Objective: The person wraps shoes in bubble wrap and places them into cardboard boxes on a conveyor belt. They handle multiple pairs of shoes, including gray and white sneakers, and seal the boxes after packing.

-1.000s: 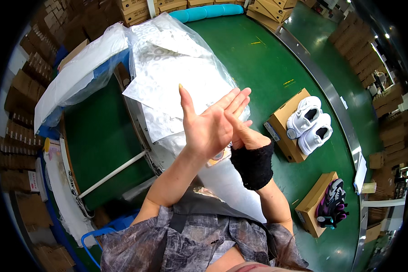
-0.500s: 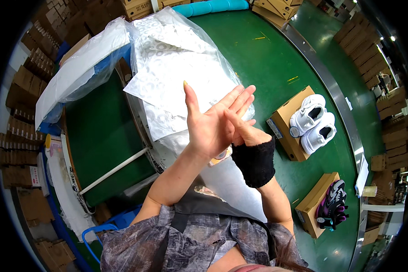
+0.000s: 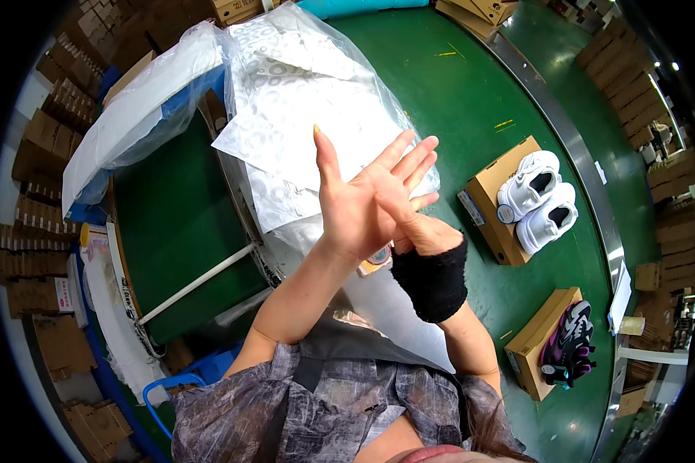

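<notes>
My left hand is held up with its palm showing, the thumb pointing up and the fingers spread. Nothing lies in it. Against the edge of that palm, my right hand presses its thumb across the skin, gripping the left hand. Its other fingers are hidden behind the left hand. A black knitted wristband covers my right wrist. Both hands are above the near end of a stack of white printed tissue sheets in clear plastic.
White sneakers sit on a brown shoebox to the right. Nearer, black and purple sneakers rest on another shoebox. These stand on a green work surface with a metal rim. A white bar crosses the recess at left.
The fingers of my left hand have fanned further apart. My right thumb has shifted slightly down across the left palm. The view has moved a little.
</notes>
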Demonstrator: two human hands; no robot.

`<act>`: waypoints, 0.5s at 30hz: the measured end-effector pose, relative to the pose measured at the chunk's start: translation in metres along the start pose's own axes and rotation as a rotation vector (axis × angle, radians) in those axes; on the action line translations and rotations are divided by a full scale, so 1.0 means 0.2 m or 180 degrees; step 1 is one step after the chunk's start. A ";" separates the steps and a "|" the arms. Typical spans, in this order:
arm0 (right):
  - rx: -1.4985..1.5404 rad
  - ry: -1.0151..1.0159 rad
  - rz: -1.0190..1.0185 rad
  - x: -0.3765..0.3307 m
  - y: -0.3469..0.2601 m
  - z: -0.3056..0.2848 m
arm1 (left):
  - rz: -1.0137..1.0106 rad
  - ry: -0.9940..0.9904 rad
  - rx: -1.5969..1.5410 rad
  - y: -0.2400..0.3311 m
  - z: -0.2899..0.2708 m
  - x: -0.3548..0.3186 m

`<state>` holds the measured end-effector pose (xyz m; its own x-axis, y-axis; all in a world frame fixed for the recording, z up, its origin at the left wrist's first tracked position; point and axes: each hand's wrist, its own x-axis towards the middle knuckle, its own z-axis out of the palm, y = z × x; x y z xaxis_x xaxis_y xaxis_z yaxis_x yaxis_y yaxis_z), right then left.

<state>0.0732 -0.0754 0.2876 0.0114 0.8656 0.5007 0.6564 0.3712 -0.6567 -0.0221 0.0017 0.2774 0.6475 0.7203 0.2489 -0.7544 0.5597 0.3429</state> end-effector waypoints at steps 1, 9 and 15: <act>0.0074 -0.0072 0.0095 0.00 0.00 0.00 | -0.0007 -0.0006 0.0031 0.00 0.00 0.00; -0.0338 0.0130 -0.0181 0.00 0.04 -0.04 | -0.0093 0.0039 -0.0160 -0.04 0.05 -0.03; -0.0540 -0.0065 -0.0191 -0.16 0.05 -0.04 | -0.0187 -0.0113 -0.0224 -0.09 0.01 -0.04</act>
<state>0.0865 -0.1027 0.2695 -0.0457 0.8509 0.5234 0.7734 0.3618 -0.5205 -0.0141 -0.0146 0.2717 0.6932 0.6712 0.2626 -0.7200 0.6288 0.2936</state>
